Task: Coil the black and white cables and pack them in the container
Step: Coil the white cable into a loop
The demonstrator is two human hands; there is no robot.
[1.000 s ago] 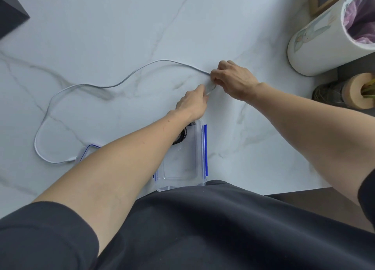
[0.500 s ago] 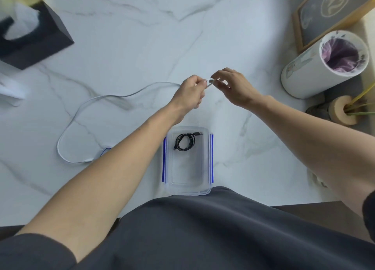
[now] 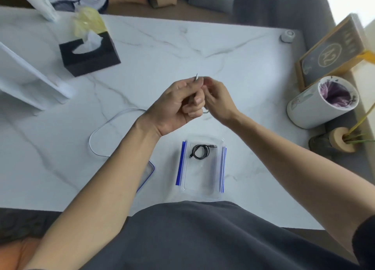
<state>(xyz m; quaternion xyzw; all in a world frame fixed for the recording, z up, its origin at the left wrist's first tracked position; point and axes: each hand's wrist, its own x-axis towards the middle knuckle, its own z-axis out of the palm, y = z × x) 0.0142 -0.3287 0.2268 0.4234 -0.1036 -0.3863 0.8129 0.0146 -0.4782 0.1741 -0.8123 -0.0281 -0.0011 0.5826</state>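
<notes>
A clear container (image 3: 183,185) with blue clips sits at the table's near edge. Inside it lies the coiled black cable (image 3: 200,151). The white cable (image 3: 97,130) loops across the marble to the left and runs up behind my left forearm. My left hand (image 3: 178,105) is raised above the table, fingers closed around the white cable's end, whose plug tip pokes out above the fist. My right hand (image 3: 218,101) meets it from the right and pinches the same cable, a short bend of which shows below the fingers.
The container's lid (image 3: 149,173) lies partly under my left forearm. A black tissue box (image 3: 89,55) stands at the back left, a white board (image 3: 30,82) at the far left. A white bin (image 3: 322,102), a framed sign (image 3: 332,54) and a wooden vase (image 3: 338,139) crowd the right edge.
Both hands have lifted off the table with the white cable's end and come closer together. The loop on the table has drawn in. The view has tilted up, showing more of the table.
</notes>
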